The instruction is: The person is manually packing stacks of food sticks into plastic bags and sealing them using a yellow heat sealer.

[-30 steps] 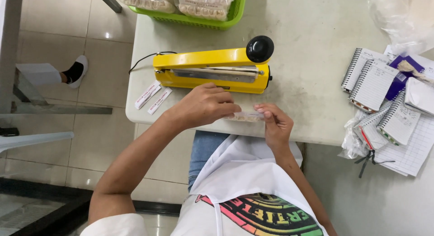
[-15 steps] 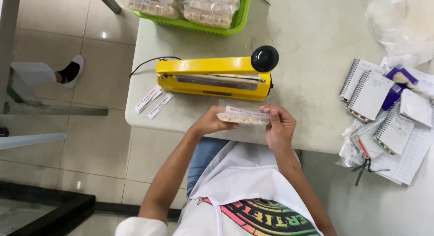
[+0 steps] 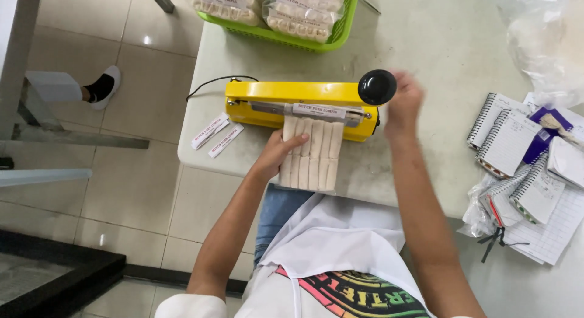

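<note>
Meanwhile, the left hand (image 3: pixel 275 155) is lying flat, fingers spread, steadying a clear pack of rolls (image 3: pixel 310 152) in the yellow heat sealer (image 3: pixel 301 106); the right hand (image 3: pixel 403 105), blurred, is reaching for its black knob (image 3: pixel 376 87), grip unclear.

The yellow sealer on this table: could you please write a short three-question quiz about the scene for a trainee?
1. True or false: the clear bag of pale rolls lies with its labelled end in the yellow sealer.
2. Which hand rests on the bag? A) left hand B) right hand
3. What is the right hand beside?

Key
1. True.
2. A.
3. The sealer's black knob; whether it touches is blurred.
</note>
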